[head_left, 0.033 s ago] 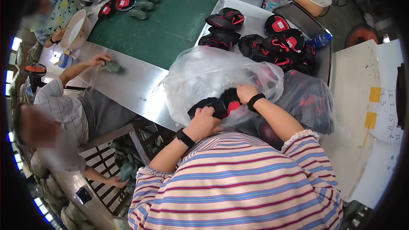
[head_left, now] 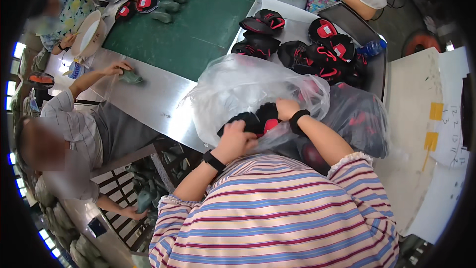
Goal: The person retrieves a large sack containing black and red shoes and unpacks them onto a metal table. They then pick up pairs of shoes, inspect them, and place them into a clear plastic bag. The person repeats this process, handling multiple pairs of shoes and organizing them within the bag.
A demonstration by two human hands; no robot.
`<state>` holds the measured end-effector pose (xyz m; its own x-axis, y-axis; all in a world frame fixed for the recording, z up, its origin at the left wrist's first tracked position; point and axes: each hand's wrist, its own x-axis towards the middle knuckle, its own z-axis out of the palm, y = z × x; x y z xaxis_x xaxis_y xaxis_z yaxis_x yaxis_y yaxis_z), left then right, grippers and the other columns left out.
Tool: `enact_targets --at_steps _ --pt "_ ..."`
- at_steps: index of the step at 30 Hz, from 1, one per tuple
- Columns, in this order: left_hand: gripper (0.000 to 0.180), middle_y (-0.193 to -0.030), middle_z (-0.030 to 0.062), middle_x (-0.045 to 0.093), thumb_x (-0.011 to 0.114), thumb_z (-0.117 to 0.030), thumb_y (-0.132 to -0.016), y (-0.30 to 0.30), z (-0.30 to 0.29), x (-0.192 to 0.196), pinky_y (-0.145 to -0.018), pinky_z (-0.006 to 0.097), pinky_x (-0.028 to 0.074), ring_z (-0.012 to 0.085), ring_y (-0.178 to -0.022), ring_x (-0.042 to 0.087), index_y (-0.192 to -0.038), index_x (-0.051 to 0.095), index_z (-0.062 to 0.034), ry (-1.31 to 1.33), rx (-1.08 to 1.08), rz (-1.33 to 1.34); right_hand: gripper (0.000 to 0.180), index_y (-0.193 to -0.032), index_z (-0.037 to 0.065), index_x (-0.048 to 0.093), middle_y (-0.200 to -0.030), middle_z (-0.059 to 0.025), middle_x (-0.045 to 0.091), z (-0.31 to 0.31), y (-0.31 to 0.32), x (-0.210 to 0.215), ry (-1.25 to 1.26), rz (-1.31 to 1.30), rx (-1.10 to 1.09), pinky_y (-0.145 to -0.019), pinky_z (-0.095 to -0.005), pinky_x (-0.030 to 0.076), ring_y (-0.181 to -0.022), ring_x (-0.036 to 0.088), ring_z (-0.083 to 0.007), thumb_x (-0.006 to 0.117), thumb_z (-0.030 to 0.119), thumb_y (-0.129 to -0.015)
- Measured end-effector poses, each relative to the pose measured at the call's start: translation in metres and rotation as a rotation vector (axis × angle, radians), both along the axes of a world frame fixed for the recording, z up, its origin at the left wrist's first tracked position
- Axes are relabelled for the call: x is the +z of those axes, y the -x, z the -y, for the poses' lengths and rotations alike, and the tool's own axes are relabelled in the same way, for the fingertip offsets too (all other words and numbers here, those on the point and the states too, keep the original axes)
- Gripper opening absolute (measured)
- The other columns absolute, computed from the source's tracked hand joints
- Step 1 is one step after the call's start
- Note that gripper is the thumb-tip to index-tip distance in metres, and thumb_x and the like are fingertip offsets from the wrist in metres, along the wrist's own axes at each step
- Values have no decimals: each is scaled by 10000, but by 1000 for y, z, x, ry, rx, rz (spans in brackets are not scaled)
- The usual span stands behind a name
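Note:
In front of my body lies a clear plastic bag (head_left: 213,82), its mouth spread toward me. Black shoe uppers with red linings show at the opening. My left hand (head_left: 234,141) has its fingers curled over the edge of one dark upper (head_left: 246,119), slightly blurred. Just right of it, my right hand (head_left: 287,109) pinches the rim of another black upper (head_left: 268,113), whose red part faces me. The bag's film bunches around my right wrist. Under the film, the lower parts of both uppers are hidden.
Several black-and-red uppers (head_left: 302,54) are piled beyond the bag, near a blue bottle (head_left: 372,47). A second filled bag (head_left: 362,119) sits at right. Left, a seated co-worker's hand (head_left: 118,68) holds a green shoe last (head_left: 131,77). A green conveyor belt (head_left: 203,25) carries more pieces.
My left hand has shifted slightly up and left, its fingers lifting a little. My right hand has barely moved. The seated co-worker's lower hand has shifted slightly.

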<state>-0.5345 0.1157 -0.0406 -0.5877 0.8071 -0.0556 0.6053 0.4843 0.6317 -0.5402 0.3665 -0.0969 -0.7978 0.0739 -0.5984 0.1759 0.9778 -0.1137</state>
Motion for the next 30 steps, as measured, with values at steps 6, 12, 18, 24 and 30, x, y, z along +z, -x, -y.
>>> enact_targets --at_steps 6,12,18,24,30 --pt "245 -938 49 584 570 -28 -828 33 36 7 -748 237 449 119 -819 555 -1072 543 -28 -886 841 570 224 -611 28 559 -941 -105 601 -19 33 81 1370 -191 -215 -792 -301 444 -909 555 -208 418 -144 -589" --pt "169 -923 65 586 449 -23 -879 53 57 22 -756 243 466 121 -831 577 -1019 542 -1 -1137 749 853 311 -458 99 499 -1140 -166 521 -7 39 122 2166 -25 -504 -1009 -415 349 -1175 427 -311 521 107 -768" --pt "185 -938 90 601 426 -31 -888 67 61 22 -783 279 476 161 -852 597 -998 562 26 -1262 696 998 300 -477 93 513 -1115 -198 530 3 38 138 2276 80 -396 -963 -456 402 -1205 394 -360 505 62 -775" --pt "222 -987 98 608 465 -47 -882 75 59 23 -811 277 469 160 -893 592 -1053 571 46 -1214 695 1035 266 -526 82 519 -1082 -221 541 8 56 148 2268 12 -486 -943 -480 416 -1138 461 -385 465 51 -785" --pt "214 -984 95 604 462 -137 -919 90 55 23 -816 323 479 192 -900 600 -1083 519 -12 -1431 780 1043 227 -910 23 590 -1087 -167 570 -77 116 106 1930 -897 -1025 -877 -362 450 -974 565 -282 430 -27 -758"
